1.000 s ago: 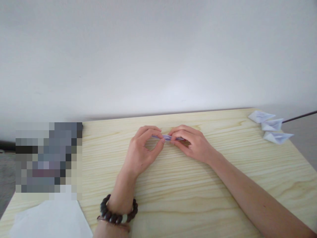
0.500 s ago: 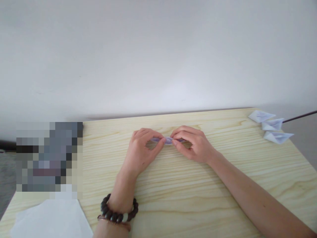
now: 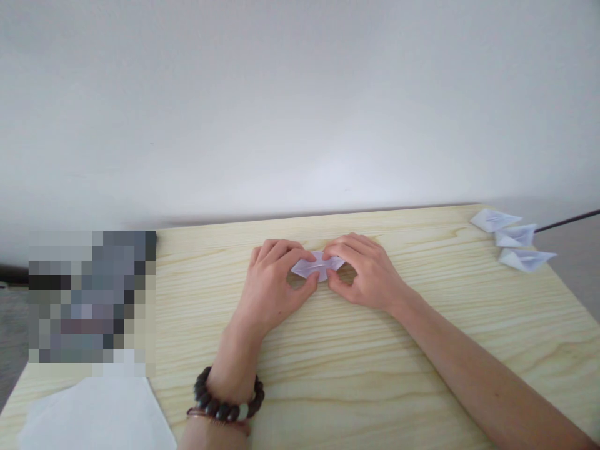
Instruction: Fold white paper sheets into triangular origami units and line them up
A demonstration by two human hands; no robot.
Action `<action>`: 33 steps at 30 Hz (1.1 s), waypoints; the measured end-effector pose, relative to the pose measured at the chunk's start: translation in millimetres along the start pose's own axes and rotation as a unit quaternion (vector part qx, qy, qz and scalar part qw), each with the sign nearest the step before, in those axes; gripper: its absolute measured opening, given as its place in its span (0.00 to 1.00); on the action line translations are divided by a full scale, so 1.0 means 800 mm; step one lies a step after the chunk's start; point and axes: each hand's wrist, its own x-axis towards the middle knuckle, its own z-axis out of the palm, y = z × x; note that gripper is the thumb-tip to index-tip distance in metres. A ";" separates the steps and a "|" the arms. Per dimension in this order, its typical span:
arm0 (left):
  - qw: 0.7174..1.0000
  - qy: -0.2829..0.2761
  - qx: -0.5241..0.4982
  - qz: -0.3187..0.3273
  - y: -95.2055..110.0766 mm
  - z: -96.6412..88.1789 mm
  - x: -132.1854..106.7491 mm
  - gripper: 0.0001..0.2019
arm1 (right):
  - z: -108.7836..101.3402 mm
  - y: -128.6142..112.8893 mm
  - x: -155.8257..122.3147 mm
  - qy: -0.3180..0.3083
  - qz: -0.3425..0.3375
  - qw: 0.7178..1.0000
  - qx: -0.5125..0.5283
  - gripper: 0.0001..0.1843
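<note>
Between my two hands is a small white paper boat (image 3: 317,266), folded and spread open, with a ridge along its middle. My left hand (image 3: 276,275) grips its left part, thumb on the near side and fingers on the far side. On the right part, my right hand (image 3: 363,269) holds it the same way, thumb near and index finger far. The boat is just above or on the wooden table (image 3: 328,375); I cannot tell which. Parts of its edges are hidden under my fingertips.
Three finished-looking paper boats, among them the nearest boat (image 3: 525,259), lie at the table's far right corner. White paper sheets (image 3: 98,412) lie at the front left, below a blurred-out dark object (image 3: 107,281). A white wall (image 3: 300,112) rises behind, and a dark rod (image 3: 567,220) shows at right.
The paper boat has gone from a narrow strip to a wider, opened shape. Thumbs and fingers of both hands have moved apart across it.
</note>
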 end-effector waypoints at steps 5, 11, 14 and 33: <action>1.000 -0.010 0.008 -0.006 0.003 -0.001 -0.001 0.07 | 0.001 0.000 0.000 -0.005 0.002 1.000 -0.007 0.05; 1.000 -0.005 0.028 -0.004 0.003 0.003 -0.001 0.06 | 0.003 -0.004 0.001 -0.013 0.011 1.000 -0.022 0.07; 0.999 0.002 0.032 0.000 0.004 0.005 -0.001 0.05 | 0.003 -0.004 0.001 -0.019 0.014 0.999 -0.029 0.07; 0.998 -0.003 0.057 -0.033 0.011 0.009 0.001 0.10 | 0.003 -0.005 0.002 -0.032 0.054 0.997 -0.041 0.08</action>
